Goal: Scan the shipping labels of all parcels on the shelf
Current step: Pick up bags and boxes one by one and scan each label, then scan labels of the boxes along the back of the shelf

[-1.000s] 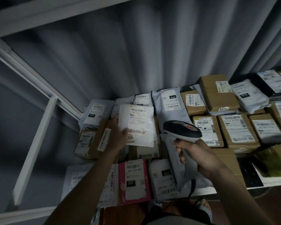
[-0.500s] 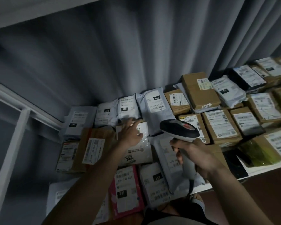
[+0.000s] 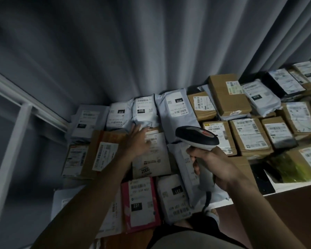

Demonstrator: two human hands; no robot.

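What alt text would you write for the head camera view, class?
A right hand grips a barcode scanner above a shelf crowded with labelled parcels, while the left hand rests flat on a white parcel. A grey curtain hangs behind.

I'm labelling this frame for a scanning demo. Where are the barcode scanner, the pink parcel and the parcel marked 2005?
barcode scanner point(image 3: 197, 139): head view, on its dark top.
pink parcel point(image 3: 127, 209): head view, on its pink left edge.
parcel marked 2005 point(image 3: 154, 164): head view, on its pale face above the number.
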